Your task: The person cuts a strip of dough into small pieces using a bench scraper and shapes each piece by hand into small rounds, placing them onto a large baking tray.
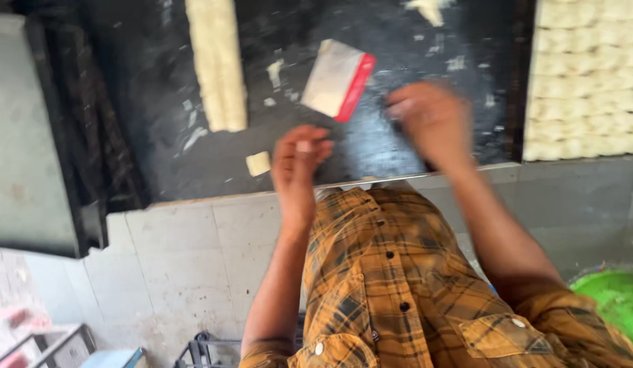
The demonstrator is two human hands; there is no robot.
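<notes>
My left hand (299,163) hovers over the front edge of a black worktop (398,146) with its fingers curled together. A pale spot shows at the fingertips, and I cannot tell whether it is dough. My right hand (432,123) is a little farther in, blurred by motion, so its grip is unclear. Between and beyond the hands lies a flat scraper with a red handle (338,80). A small cut piece of dough (258,163) lies just left of my left hand. A long strip of pale dough (217,65) runs away from me on the worktop.
Rows of shaped pale dough pieces (582,82) fill the area at the right. Dough scraps dot the worktop. A grey slab (23,136) stands at the left, a green basin (616,296) at the lower right, and a tiled wall front (180,266) lies below the worktop.
</notes>
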